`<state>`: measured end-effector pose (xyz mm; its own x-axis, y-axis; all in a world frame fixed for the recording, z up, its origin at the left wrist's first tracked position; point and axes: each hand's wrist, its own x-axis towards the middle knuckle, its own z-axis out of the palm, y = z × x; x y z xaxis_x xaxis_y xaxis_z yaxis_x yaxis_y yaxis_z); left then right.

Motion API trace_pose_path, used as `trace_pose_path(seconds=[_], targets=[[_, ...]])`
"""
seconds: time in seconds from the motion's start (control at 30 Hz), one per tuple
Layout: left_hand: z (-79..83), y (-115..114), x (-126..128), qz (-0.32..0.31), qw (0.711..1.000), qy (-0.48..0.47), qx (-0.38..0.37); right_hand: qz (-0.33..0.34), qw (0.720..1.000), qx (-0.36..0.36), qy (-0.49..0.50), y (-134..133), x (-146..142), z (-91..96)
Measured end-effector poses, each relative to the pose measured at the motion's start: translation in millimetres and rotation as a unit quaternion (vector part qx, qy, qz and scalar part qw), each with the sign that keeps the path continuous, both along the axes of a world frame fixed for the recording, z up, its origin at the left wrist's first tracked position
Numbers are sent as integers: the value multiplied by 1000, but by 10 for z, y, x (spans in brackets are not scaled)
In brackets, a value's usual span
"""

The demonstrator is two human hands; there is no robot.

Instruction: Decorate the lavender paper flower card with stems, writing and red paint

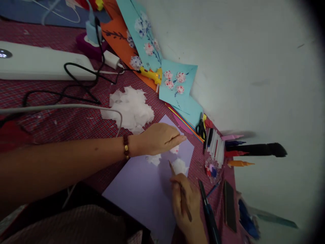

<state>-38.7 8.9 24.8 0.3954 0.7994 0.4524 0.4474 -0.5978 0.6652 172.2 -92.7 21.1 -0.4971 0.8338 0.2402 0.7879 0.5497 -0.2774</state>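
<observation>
A lilac paper sheet (142,189) lies on the red checked cloth in front of me. Small white tissue puffs (179,166) sit on its far part. My left hand (159,138) lies flat on the sheet's far edge, fingers stretched out, pressing near one puff. My right hand (186,203) is closed on a thin brown brush (177,184), its tip pointing at the white puff.
A heap of white tissue pieces (130,108) lies beyond the sheet. Blue cards with blossom pictures (177,81), a yellow glue gun (152,75), scissors (201,128), paint tubes (236,152), a paint palette (211,169) and black cables (81,81) crowd the cloth by the white wall.
</observation>
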Motion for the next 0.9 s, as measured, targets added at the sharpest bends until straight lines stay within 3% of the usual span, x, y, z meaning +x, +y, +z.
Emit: trace_pose_path(seconds=[0.17,0.3,0.47,0.6,0.9], targets=[[-61,53,-4,40,998,42,18,69,997,16,-13,-109,-75,38],[-133,121,-35,87,982,169,3,80,997,20,-13,-108,-110,74],[0,110,-92,48,948,311,-36,90,995,33,-21,-146,-133,111],[89,70,-114,38,948,314,-44,120,990,74,-1,-241,-179,99],[35,89,-124,68,960,266,-58,215,970,81,80,-361,-394,-38]])
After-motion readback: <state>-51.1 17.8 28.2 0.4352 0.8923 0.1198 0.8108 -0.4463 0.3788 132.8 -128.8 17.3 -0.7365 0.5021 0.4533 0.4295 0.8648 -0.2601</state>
